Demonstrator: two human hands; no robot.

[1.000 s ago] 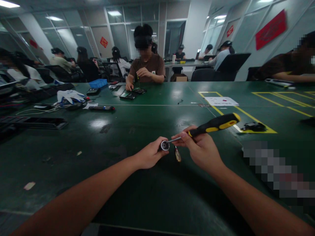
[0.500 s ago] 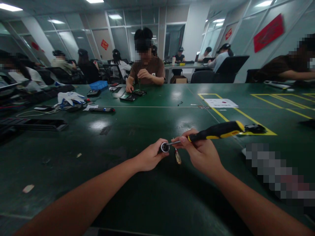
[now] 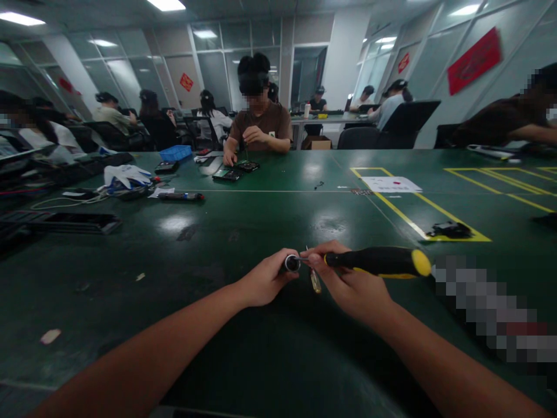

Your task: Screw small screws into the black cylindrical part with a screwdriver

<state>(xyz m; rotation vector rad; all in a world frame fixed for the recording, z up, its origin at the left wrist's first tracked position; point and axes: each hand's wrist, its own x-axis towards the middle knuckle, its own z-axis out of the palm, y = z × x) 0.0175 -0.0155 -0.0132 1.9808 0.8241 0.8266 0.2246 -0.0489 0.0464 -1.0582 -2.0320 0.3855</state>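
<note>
This looks like a workshop set up in an office: glass partitions [image 3: 264, 35], ceiling lights [image 3: 166, 4] and black chairs [image 3: 409, 125], people [image 3: 263, 125] seated at work, and a green desk [image 3: 243, 212] marked with yellow lines [image 3: 402, 214], bearing work gloves [image 3: 125, 175], small electronics [image 3: 227, 175] and a blue bin [image 3: 175, 153].

Green table [image 3: 261, 217] with paper [image 3: 394, 184], apparently black parts [image 3: 450, 230]

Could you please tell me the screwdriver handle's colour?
The screwdriver handle is black with yellow, best seen in the head view.
</note>
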